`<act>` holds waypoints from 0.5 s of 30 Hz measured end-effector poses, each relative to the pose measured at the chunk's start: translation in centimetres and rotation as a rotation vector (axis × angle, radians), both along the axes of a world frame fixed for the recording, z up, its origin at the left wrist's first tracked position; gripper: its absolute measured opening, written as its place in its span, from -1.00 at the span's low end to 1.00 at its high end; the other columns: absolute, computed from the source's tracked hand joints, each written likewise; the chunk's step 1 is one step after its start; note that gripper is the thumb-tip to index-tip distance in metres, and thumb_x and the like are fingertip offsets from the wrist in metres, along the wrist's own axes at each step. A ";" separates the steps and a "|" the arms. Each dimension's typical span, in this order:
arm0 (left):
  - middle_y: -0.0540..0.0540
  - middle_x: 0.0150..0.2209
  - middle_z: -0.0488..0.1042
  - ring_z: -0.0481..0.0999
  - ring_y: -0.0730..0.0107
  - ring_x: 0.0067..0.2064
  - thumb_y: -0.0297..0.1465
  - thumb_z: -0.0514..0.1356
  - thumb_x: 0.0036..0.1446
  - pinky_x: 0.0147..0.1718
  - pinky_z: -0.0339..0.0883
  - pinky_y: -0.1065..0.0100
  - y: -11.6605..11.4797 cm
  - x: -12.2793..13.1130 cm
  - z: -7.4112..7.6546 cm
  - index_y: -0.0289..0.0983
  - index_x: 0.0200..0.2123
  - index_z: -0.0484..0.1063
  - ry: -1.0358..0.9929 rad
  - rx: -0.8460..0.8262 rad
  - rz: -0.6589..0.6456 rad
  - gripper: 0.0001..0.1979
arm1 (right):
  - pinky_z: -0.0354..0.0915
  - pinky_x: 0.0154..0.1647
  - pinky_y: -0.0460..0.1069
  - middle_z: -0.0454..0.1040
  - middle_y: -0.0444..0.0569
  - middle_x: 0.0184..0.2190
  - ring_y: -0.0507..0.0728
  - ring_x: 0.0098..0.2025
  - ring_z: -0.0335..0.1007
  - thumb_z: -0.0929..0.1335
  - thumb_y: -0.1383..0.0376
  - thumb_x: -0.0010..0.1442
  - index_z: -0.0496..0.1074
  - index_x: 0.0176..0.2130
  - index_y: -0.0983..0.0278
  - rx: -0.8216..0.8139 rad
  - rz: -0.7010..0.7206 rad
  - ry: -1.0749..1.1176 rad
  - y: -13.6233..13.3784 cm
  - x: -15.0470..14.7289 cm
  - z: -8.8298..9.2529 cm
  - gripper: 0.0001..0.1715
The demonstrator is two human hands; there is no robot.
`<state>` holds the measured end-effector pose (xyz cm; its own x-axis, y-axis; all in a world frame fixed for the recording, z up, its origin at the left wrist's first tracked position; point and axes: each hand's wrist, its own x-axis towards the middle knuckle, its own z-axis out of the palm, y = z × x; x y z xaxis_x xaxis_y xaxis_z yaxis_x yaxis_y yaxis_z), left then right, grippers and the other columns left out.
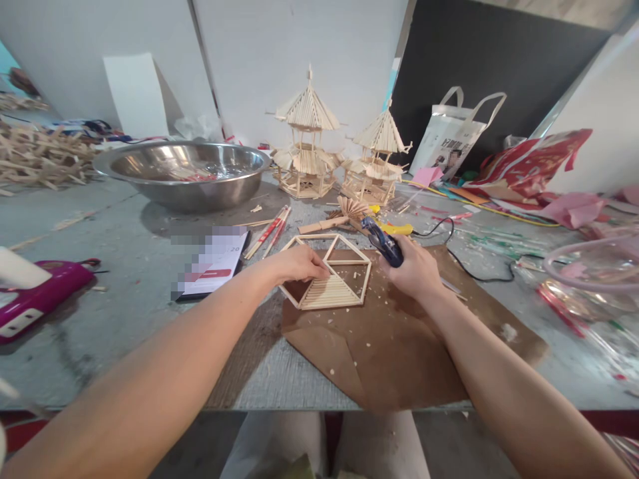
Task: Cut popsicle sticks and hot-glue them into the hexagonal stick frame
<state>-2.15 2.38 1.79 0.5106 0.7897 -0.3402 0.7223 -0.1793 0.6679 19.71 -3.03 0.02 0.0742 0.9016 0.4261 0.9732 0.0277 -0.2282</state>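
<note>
A six-sided frame of thin wooden sticks (369, 274) lies flat on brown paper, with spokes meeting near its middle. One of its triangles is filled with a row of parallel sticks (329, 294). At the tip of that filled triangle, my left hand (303, 262) is pinched and touches the frame; its fingers hide whatever is between them. My right hand (414, 267) is wrapped round a dark blue and black hand tool (383, 242), whose exact kind I cannot make out. The tool is raised just right of the frame, pointing away from me.
Two stick pagodas (308, 120) stand at the back, left of a white bag (442, 136). A steel basin (184, 179) is at back left, near a phone-like tablet (212, 263). A yellow-handled corded tool (397, 229) lies behind my right hand. A purple power strip (44, 296) sits far left.
</note>
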 end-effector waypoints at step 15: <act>0.09 -0.77 0.13 -0.01 0.60 -0.72 -0.23 0.14 -0.19 -0.69 -0.20 0.41 0.3 -0.2 -0.4 -0.29 -0.63 0.37 0.016 -0.020 -0.004 -0.77 | 0.17 -0.36 0.02 0.44 -0.02 -0.31 0.21 -0.29 0.34 0.22 0.08 -0.05 0.26 -0.15 0.20 0.010 0.005 -0.007 0.1 0.2 -0.2 -0.55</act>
<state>-2.33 2.71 1.34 0.5085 0.7803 -0.3642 0.7320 -0.1690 0.6600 19.91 -2.93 -0.21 0.0671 0.8975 0.4359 0.9745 0.0347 -0.2215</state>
